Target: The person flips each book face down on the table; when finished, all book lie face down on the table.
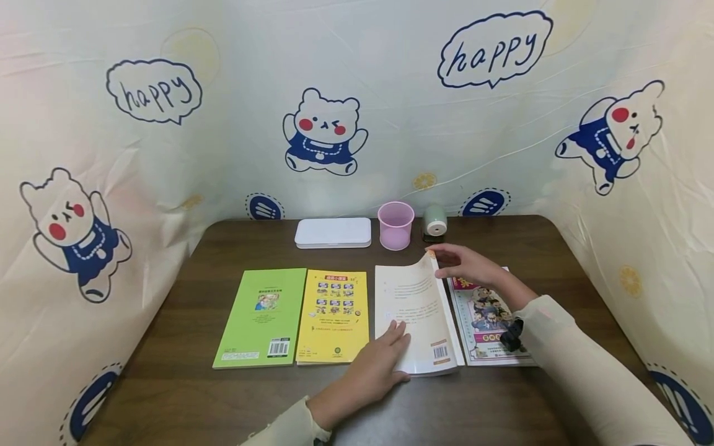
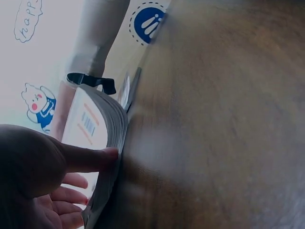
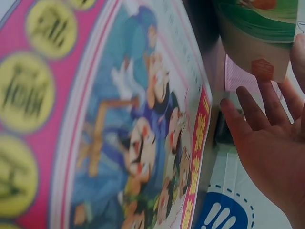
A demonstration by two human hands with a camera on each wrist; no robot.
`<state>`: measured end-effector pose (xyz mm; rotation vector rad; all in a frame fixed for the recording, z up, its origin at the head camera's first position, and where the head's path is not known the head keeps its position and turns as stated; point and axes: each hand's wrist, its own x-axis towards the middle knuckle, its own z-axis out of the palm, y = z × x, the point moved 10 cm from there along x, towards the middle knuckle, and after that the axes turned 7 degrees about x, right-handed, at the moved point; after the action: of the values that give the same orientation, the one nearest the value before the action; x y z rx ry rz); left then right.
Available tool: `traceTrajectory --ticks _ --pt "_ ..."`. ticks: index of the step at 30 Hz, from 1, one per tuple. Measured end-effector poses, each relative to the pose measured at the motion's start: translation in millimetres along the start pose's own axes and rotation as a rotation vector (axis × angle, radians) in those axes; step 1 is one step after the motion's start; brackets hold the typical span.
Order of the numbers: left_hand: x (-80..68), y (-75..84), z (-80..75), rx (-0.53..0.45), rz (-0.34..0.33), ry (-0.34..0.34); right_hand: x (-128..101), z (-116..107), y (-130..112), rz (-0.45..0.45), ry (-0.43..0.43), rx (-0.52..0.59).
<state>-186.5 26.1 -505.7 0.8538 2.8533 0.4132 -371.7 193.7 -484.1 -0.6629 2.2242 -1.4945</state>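
Note:
A white book (image 1: 409, 310) with a barcode lies at the middle, its upper right corner bent up off the table. At that raised corner my right hand (image 1: 467, 263) pinches the book between thumb and fingers. The right wrist view shows the green underside of the book (image 3: 259, 28) against the fingertips. My left hand (image 1: 376, 362) rests on the lower left of the book with fingers extended. In the left wrist view, the thumb (image 2: 88, 158) touches the page edges. A comic-style book (image 1: 485, 316) lies under my right forearm, partly hidden.
Left of the white book lie a yellow book (image 1: 334, 316) and a green book (image 1: 259, 319). Along the back stand a white flat case (image 1: 333, 233), a pink cup (image 1: 395, 228) and a small green device (image 1: 434, 222). A printed curtain (image 1: 234, 124) surrounds the brown table (image 1: 167, 371).

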Motion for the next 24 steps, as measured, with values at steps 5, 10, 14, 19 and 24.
traceTrajectory --ticks 5,10,14,19,24 --pt "-0.4 1.6 0.3 0.074 0.021 0.009 -2 -4 8 0.053 -0.010 -0.041" --pt "-2.2 3.6 -0.6 0.109 0.042 0.018 -5 -7 15 0.090 -0.040 -0.098" --pt "-3.2 3.8 0.6 0.117 0.051 0.014 -7 -8 21 0.114 -0.064 -0.134" --pt "-4.7 3.6 0.5 0.120 0.062 0.019 -7 -9 28 0.152 -0.083 -0.156" --pt "-5.9 2.5 -2.2 0.113 0.060 0.024 -5 -7 29 0.152 -0.094 -0.211"
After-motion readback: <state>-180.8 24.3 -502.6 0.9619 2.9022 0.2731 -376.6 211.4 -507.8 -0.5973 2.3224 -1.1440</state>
